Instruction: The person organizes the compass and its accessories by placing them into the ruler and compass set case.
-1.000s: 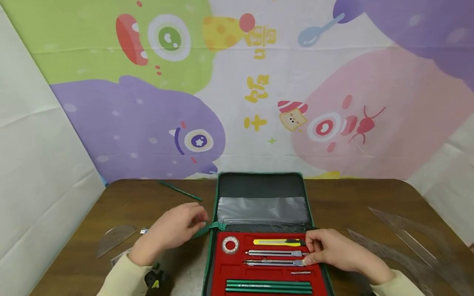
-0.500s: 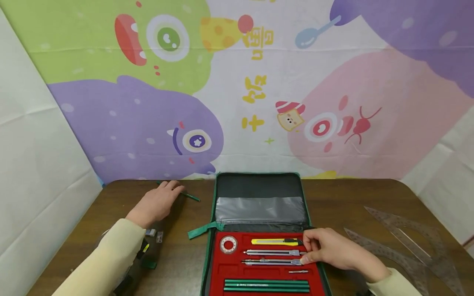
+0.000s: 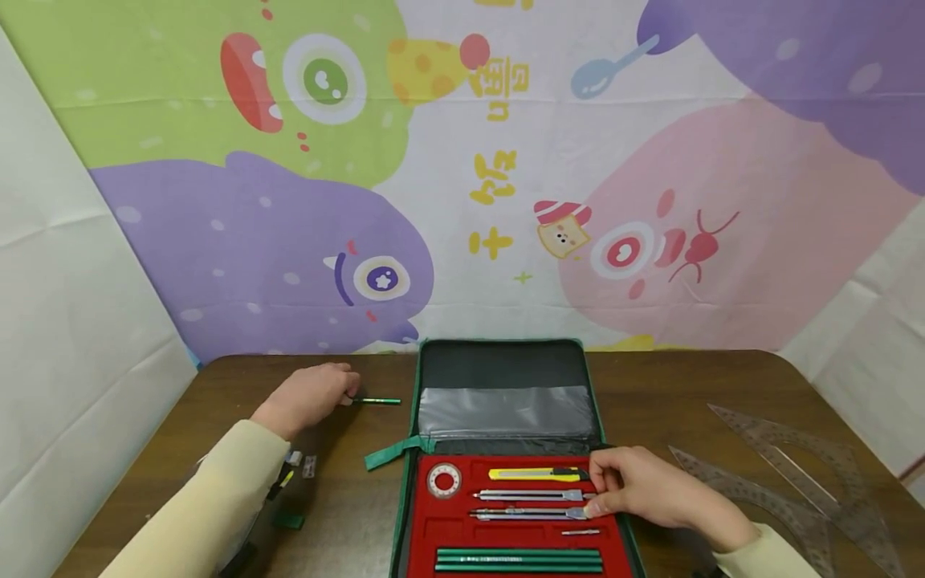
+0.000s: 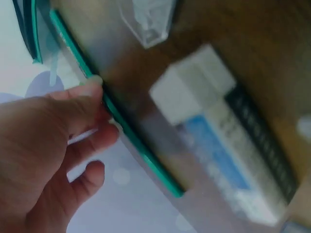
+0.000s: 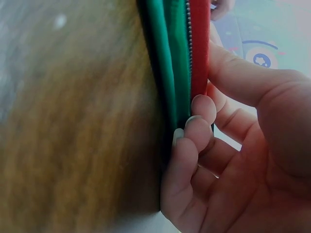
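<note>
On the bench (image 3: 686, 393), a white eraser (image 3: 295, 458) and a clear sharpener (image 3: 309, 467) lie near the left hand (image 3: 311, 393), which pinches a green pencil (image 3: 381, 401) left of the open green case (image 3: 502, 363); its red tray (image 3: 450, 528) bears compasses (image 3: 531, 495), a yellow cutter (image 3: 531, 474) and more pencils (image 3: 516, 559); the right hand (image 3: 639, 490) grips the case's right edge; further right lie clear set squares (image 3: 860, 498)

My head view: forward and down across brown wooden worktop (image 3: 665, 397). Wrist views: close; left shares slim green pencil (image 3: 379, 400) with head.
</note>
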The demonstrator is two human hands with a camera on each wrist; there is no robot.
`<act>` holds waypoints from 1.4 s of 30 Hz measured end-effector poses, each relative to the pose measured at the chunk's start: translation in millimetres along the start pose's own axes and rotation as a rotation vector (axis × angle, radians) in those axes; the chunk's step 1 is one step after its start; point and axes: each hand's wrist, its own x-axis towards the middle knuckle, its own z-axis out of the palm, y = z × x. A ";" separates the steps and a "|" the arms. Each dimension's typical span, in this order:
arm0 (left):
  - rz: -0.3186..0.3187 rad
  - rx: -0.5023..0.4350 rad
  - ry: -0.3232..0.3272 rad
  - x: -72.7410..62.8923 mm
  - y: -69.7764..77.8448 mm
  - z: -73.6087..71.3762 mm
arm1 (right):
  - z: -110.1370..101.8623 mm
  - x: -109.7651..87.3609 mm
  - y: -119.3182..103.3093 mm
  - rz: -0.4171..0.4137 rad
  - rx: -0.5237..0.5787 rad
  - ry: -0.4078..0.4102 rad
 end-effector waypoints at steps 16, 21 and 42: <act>-0.029 -0.120 -0.093 -3.6 11.0 -11.8 | 0.7 -0.3 -3.4 0.004 0.002 0.008; 0.028 -0.279 0.039 1.2 34.3 -22.2 | 0.7 -0.7 -3.1 0.008 -0.008 0.012; 0.395 -0.852 -0.104 -7.9 202.8 -51.9 | 0.9 -0.4 -2.6 -0.008 0.003 0.017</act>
